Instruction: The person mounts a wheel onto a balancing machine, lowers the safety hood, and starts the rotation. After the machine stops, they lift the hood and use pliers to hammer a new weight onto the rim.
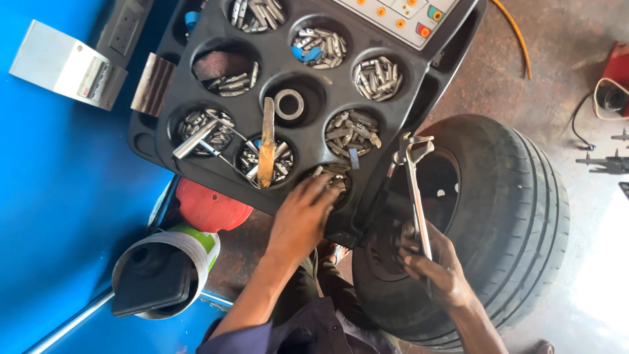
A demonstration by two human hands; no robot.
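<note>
Fingers in weight tray, pliers gripped

single head-worn view, looking steeply down from close above, black compartment tray filling the upper frame, mounted tyre at right, both forearms entering from the bottom edge

Both forearms are showing bare, no gloves, no watch or rings visible on left hand or right hand. Person is wearing dark navy work clothing, sleeve edges sitting up near the elbows, fabric creased.
</note>
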